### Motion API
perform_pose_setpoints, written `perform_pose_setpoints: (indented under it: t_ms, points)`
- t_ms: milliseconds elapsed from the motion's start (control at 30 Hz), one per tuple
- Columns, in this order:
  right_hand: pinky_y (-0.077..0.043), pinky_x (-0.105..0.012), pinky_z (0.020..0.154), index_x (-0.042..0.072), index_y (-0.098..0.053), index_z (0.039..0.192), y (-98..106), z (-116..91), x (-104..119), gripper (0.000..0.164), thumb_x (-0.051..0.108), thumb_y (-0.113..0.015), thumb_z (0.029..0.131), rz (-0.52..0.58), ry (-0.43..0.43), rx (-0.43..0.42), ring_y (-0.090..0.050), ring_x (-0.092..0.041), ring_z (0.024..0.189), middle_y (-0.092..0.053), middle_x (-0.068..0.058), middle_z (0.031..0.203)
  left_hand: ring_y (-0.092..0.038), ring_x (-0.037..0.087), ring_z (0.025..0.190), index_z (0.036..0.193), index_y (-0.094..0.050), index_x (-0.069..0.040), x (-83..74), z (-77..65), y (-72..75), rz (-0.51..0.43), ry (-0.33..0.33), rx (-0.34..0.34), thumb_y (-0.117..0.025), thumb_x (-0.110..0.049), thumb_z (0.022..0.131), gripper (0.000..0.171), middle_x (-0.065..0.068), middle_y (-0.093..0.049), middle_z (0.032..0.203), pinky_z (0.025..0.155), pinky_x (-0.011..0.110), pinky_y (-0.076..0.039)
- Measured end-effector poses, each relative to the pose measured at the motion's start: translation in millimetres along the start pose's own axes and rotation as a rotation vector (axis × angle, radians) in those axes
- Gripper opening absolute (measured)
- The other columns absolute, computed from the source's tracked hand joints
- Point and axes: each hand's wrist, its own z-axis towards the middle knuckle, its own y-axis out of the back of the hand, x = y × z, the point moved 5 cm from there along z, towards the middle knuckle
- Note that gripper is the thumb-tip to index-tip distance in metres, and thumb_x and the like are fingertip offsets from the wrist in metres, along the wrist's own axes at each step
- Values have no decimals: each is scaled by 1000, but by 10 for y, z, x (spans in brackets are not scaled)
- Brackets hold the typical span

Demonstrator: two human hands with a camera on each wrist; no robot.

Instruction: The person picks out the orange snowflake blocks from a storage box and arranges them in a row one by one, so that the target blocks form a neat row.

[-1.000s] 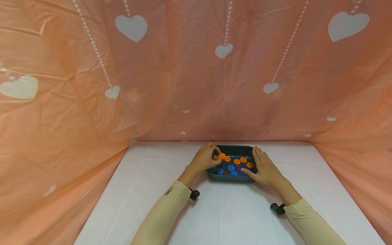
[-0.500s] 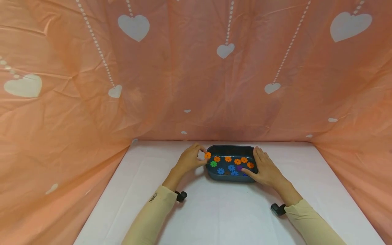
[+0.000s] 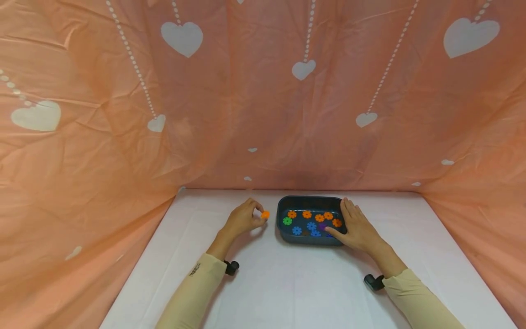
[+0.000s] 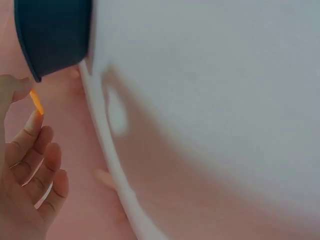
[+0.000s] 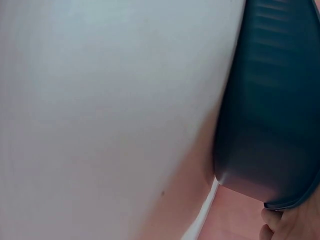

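Note:
Between thumb and fingertip, my left hand (image 3: pixel 242 218) pinches an orange flower-shaped plastic piece (image 3: pixel 265 214), held above the table just left of a dark blue basin (image 3: pixel 308 241). In the left wrist view the orange piece (image 4: pixel 36 101) shows edge-on, and the other fingers are loosely bent. My right hand (image 3: pixel 357 228) rests on the basin's right end, fingers stretched along the rim and thumb reaching inside over a purple piece (image 3: pixel 322 226). Orange pieces (image 3: pixel 307 214), blue pieces (image 3: pixel 311 226) and a green piece (image 3: pixel 287 221) lie in the basin. The right hand covers part of its right corner.
The basin stands on a white-covered table (image 3: pixel 296 283), near its back edge. An orange curtain (image 3: pixel 263 91) with white hearts hangs behind and along both sides. Each wrist wears a small black camera, such as the left one (image 3: pixel 232 267).
My left hand has lifted the orange flower piece out of the basin and carried it left past the rim, uncovering the green piece. My right hand has stayed on the basin.

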Motion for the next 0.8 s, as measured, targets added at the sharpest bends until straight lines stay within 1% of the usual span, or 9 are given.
perform_pose_setpoints:
  t_ms: [133,200,300,433,567,667,800]
  points:
    - [-13,-62,129,-17,-19,162,-5,-2,-6,111,64,-63,100,-1,2,-7,-16,-53,160,-14,-37,172,-64,20,87,109,-72,-12,30,-45,-33,56,-22,49,-86,-28,90,29,5,-66,112,80,41,-56]
    - [-13,-62,129,-17,-19,162,-4,-4,-3,111,64,-63,100,-2,2,-4,-16,-53,160,-14,-37,172,-66,19,87,109,-72,-12,49,-67,-56,68,-17,76,-86,-30,90,29,5,-65,109,79,40,-56]
    - [-13,-62,129,-17,-20,162,6,-5,5,111,64,-63,100,1,5,-6,-16,-53,160,-15,-37,171,-67,19,91,110,-72,-12,87,-90,-82,57,9,120,-85,-31,90,30,3,-65,108,81,39,-56]
    - [-13,-62,129,-17,-20,162,17,3,7,111,63,-63,100,3,5,-8,-15,-53,160,-14,-37,172,-63,18,93,111,-72,-12,154,-114,-108,71,36,166,-84,-33,92,30,0,-64,109,83,39,-54]
    - [-13,-62,129,-17,-19,162,8,9,-1,111,64,-63,100,-2,4,-6,-16,-52,160,-14,-36,172,-59,19,91,107,-71,-14,225,-150,-133,90,50,193,-84,-31,92,26,-1,-63,106,84,40,-52]
    - [-13,-62,129,-17,-20,162,3,10,-1,111,64,-63,100,3,7,-9,-16,-53,160,-15,-37,171,-57,19,92,105,-70,-15,269,-173,-156,83,64,206,-84,-30,92,24,-2,-61,105,84,40,-51]
    - [-13,-63,129,-18,-21,162,-4,4,-2,110,63,-63,100,11,11,-11,-16,-53,160,-15,-37,171,-57,19,94,106,-70,-14,297,-181,-186,87,58,212,-84,-29,93,24,-2,-61,106,84,41,-52]
